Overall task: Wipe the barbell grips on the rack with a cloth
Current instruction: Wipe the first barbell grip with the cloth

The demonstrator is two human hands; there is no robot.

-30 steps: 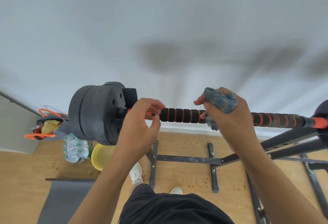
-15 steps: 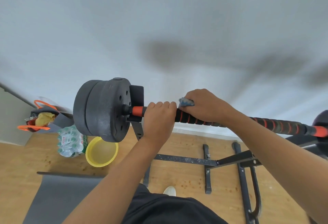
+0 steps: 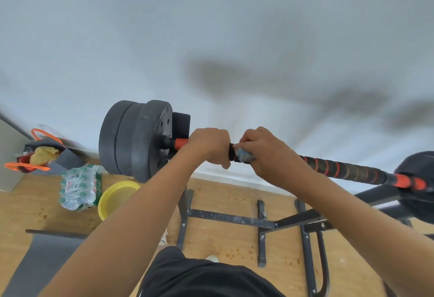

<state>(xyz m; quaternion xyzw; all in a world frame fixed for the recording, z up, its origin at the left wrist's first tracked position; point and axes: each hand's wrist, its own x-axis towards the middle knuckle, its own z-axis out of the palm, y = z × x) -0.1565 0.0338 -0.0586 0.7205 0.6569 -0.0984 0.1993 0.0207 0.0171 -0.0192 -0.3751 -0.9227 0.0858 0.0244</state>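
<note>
Far left on the floor (image 3: 35, 205) sit an orange-handled bag (image 3: 40, 153), a pack of bottles (image 3: 79, 188) and a yellow bowl (image 3: 115, 198), none of them in play. Next comes the left stack of plates (image 3: 133, 141) on the bar (image 3: 347, 171), which lies across the rack (image 3: 234, 219) and slopes down toward the right.

The left hand (image 3: 207, 147) is curled tight round the bar just right of the orange collar, holding it steady. Touching it on the right, the right hand (image 3: 263, 152) is wrapped round the bar with the blue cloth (image 3: 243, 155) bunched under the fingers and pressed on the black foam grip; only a small wad of cloth shows between the two hands.

As I judge it, the wiping is under way at the left end of the grip, so the job looks early to midway. The foam under the left hand is covered and cannot be wiped until that hand shifts. To the right, the long spiral-striped grip looks dull and brownish, which suggests it is not yet cleaned, though blur makes this uncertain. That stretch, out to the right orange collar (image 3: 408, 182) beside the right plate (image 3: 418, 179), appears to be what is left.
</note>
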